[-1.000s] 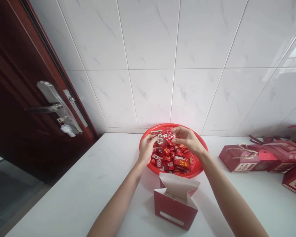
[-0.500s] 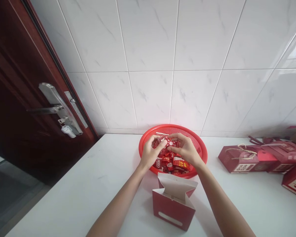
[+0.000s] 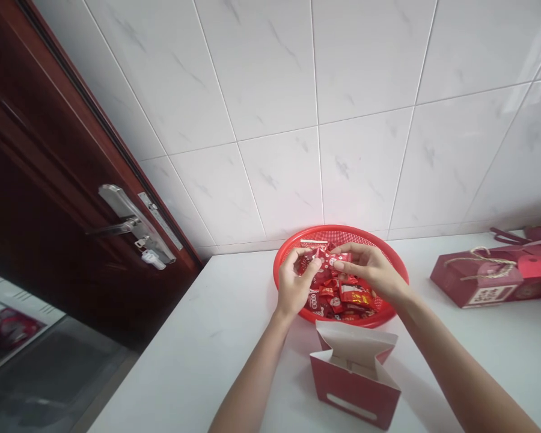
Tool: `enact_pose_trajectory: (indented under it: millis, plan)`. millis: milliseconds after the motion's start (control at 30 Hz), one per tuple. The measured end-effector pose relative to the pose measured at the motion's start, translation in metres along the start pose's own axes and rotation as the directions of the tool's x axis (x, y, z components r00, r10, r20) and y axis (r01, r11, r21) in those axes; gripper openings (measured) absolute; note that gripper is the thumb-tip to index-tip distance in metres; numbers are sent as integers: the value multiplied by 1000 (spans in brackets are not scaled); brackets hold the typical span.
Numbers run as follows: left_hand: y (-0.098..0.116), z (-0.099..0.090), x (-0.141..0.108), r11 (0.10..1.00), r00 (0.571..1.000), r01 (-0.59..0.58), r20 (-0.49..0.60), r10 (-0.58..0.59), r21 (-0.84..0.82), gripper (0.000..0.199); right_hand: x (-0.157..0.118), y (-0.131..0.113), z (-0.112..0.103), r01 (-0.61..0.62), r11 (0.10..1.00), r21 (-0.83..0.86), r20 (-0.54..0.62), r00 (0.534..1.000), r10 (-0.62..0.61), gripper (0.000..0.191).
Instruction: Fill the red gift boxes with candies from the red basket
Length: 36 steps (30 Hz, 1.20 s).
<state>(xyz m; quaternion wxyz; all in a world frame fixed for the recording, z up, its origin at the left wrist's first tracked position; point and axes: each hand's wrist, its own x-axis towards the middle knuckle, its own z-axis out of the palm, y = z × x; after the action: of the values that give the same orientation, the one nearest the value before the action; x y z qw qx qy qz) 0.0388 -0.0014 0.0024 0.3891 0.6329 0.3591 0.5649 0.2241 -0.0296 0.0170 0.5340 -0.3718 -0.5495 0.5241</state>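
Over a red plastic basket [image 3: 399, 273], both of my hands pinch red candy packets with white dots [image 3: 327, 260]. My left hand [image 3: 296, 279] has its thumb and fingers closed on the left part, and my right hand [image 3: 372, 267] is closed on the right part. Whether this is one packet or two side by side I cannot tell. Beneath them, several red wrapped candies [image 3: 349, 297] lie in the basket. Nearer to me, between my forearms, stands a dark red cardboard box [image 3: 356, 388] with its top flaps open and a pale inside.
At the right on the white table [image 3: 184, 355] lie dark red gift boxes [image 3: 487, 279] with a twine bow. A tiled wall [image 3: 279, 180] rises behind the basket. To the left is a dark wooden door [image 3: 67, 180] with a metal handle and keys [image 3: 153, 258].
The camera view has turned and tilted, so the basket, box and hands appear farther right. Both hands stay over the basket, still pinching the red candy packets.
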Motion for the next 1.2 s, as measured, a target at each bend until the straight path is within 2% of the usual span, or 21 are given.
enact_pose_trajectory:
  millis: [167, 467, 800, 900, 1067, 1200]
  plan:
    - [3, -2, 0, 1000, 1000, -3, 18, 3, -11, 20, -1, -1, -4, -43, 996, 74, 70, 997, 38, 36]
    - [6, -2, -1, 996, 996, -75, 54, 72, 41, 20, -4, -8, -4, -75, 997, -10, 58, 995, 75, 44]
    - [17, -7, -2, 999, 984, -19, 174, 27, -44, 20, -8, -19, -6, -124, 992, 32, 183, 976, 116, 41]
    - [18, -5, -2, 997, 988, 20, 157, -8, -77, 21, -9, -20, -6, -138, 989, 61, 175, 977, 126, 41]
    - [20, -6, 0, 994, 998, 37, 58, -31, -98, 25, -10, -21, -6, -131, 990, 54, 164, 979, 120, 39]
    - [22, -7, -1, 995, 997, 30, 70, -24, -95, 24, -9, -21, -6, -106, 994, 14, 188, 977, 102, 36]
